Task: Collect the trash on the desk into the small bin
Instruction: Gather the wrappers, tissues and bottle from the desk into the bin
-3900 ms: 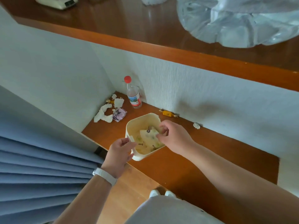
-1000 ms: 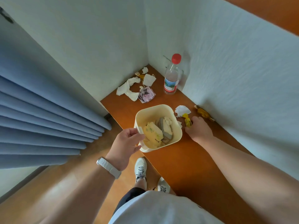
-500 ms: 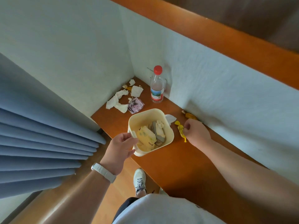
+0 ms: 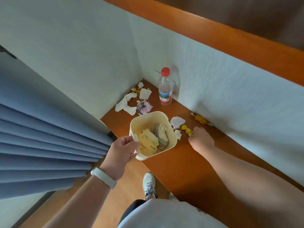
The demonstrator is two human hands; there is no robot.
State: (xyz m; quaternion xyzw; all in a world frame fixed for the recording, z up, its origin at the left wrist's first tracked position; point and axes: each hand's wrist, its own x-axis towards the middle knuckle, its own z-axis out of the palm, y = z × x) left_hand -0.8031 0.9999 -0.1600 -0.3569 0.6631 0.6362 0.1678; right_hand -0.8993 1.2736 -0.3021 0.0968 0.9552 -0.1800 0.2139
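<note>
A small cream bin (image 4: pixel 148 117) with wrappers and paper inside stands at the desk's near edge. My left hand (image 4: pixel 120 151) grips its near rim. My right hand (image 4: pixel 201 139) rests on the desk right of the bin, fingertips pinching the end of a yellow candy wrapper (image 4: pixel 187 131). A white paper scrap (image 4: pixel 177 121) lies between that wrapper and the bin. A second yellow wrapper (image 4: pixel 199 119) lies against the wall. Torn white tissues (image 4: pixel 126 102) and a pink cartoon packet (image 4: pixel 144 107) sit in the far corner.
A clear plastic bottle (image 4: pixel 165 89) with a red cap stands in the corner by the wall. White walls bound the orange desk (image 4: pixel 189 170) on two sides, with a wooden shelf overhead. Blue curtains (image 4: pixel 41 145) hang at the left. My shoe (image 4: pixel 148 183) is on the floor below.
My right hand left the bin, reached to the desk beside it and closed its fingertips on the yellow candy wrapper. A white scrap now lies near the bin. My left hand stays on the rim.
</note>
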